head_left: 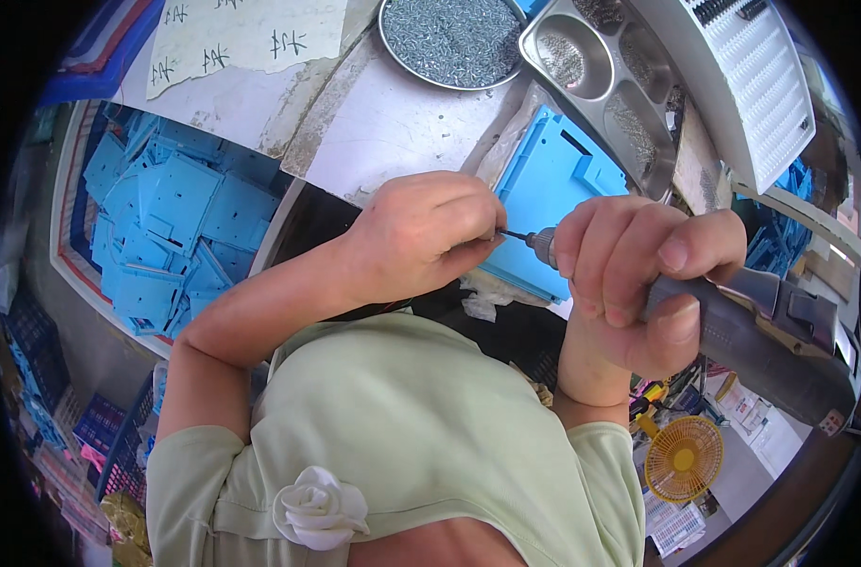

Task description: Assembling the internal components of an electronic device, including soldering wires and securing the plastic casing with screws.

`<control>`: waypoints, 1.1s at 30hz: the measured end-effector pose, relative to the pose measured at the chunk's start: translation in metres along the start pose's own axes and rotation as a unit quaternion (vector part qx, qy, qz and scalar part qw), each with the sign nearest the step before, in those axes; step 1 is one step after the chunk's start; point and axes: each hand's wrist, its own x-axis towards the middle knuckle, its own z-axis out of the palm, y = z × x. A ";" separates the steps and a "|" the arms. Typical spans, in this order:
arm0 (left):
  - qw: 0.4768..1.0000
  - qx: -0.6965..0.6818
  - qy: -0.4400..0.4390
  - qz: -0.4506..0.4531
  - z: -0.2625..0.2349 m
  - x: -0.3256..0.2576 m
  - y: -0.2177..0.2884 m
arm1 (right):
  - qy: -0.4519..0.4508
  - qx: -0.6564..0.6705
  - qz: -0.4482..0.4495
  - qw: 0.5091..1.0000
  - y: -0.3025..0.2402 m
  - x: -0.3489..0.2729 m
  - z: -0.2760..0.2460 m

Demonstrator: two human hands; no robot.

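My right hand (638, 269) is wrapped around a dark electric screwdriver (757, 345), which lies level with its thin bit pointing left. At the tip of that bit, the thumb and fingers of my left hand (426, 227) are pinched together. Whatever sits between those fingertips is too small and covered to make out. Behind and below the bit, a light blue plastic panel (549, 180) with a slot and raised edges lies on the worktable (383, 123); my right hand covers part of it.
Beyond my hands stand a round dish of small screws (454, 38) and a metal compartment tray (596, 94) of small parts. A white perforated rack (747, 90) rises at the right. Left of me, a bin (64, 203) holds several blue panels (171, 203). A yellow fan (684, 460) is lower right.
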 end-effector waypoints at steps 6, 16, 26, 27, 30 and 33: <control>0.999 0.035 -0.031 0.012 -0.005 0.003 0.002 | -0.004 0.016 0.017 1.000 0.000 -0.001 0.000; 0.989 0.102 -0.082 0.065 -0.012 0.004 0.001 | 0.055 0.014 0.054 0.997 0.002 -0.005 0.009; 0.985 0.161 0.020 -0.050 -0.031 -0.003 -0.004 | 0.082 -0.099 0.060 0.990 0.018 -0.007 0.007; 0.985 0.161 0.012 -0.057 -0.032 -0.003 -0.003 | 0.079 -0.099 0.061 0.990 0.018 -0.006 0.008; 0.986 0.155 0.000 -0.059 -0.031 -0.003 -0.003 | 0.095 -0.036 0.085 0.991 0.014 -0.011 0.010; 0.988 0.147 -0.006 -0.044 -0.028 -0.006 -0.005 | 0.045 -0.050 0.064 0.996 0.029 -0.016 0.004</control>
